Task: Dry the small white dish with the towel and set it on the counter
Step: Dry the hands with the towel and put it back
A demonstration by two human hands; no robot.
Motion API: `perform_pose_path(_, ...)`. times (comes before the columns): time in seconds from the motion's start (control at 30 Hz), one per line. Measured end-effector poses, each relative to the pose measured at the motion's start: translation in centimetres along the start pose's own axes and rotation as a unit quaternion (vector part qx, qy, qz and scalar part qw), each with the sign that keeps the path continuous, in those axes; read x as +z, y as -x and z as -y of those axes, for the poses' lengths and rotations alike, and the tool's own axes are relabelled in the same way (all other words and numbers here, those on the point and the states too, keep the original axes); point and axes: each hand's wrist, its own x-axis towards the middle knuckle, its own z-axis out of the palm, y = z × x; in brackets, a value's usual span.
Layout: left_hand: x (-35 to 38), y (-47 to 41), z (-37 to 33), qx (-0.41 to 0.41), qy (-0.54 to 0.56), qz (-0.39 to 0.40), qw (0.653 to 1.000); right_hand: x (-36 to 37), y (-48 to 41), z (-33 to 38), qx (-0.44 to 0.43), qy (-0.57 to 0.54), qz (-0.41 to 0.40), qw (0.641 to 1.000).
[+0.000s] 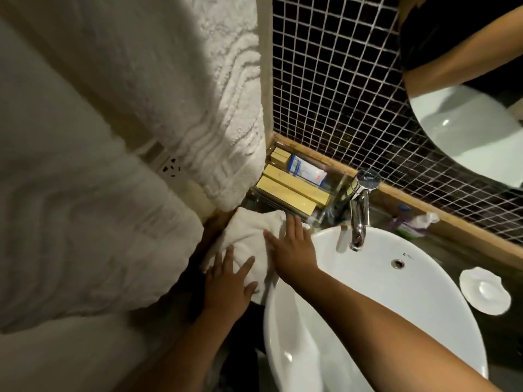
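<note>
Left hand (226, 281) and right hand (291, 244): bare, no rings, no watch; forearms unsleeved throughout.

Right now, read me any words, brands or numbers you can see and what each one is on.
None can be read with certainty.
Faucet top cap: a small mark, too blurred to read.
Sink rim beside the overflow hole: a small dark logo, too small to read.
Blue and white packet in the tray: print, illegible.
Yellow boxes: faint marks, unreadable.
</note>
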Motion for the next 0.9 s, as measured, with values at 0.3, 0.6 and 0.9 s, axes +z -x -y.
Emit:
perform_pose_path(0.3, 0.2, -0.4, -1.2, -0.025, -0.009, 0.015, 1.000, -1.2, -3.2, 0.0, 0.091, -0.110, 0.002, 0.990)
perform_pose_path(0.6, 0.7, -0.5, -0.5, -0.003, 0.035, -0.024, 0.999, -2.5, -3.1, 0.5, 0.150, -0.300, 0.027, 0.942)
perform_pose_path(0.9, -1.6, -1.1, -1.2, 0.029, -0.050, -0.078, 0.995, -1.7, -2.3, 2.3, -0.044, -0.094, -0.084, 0.991)
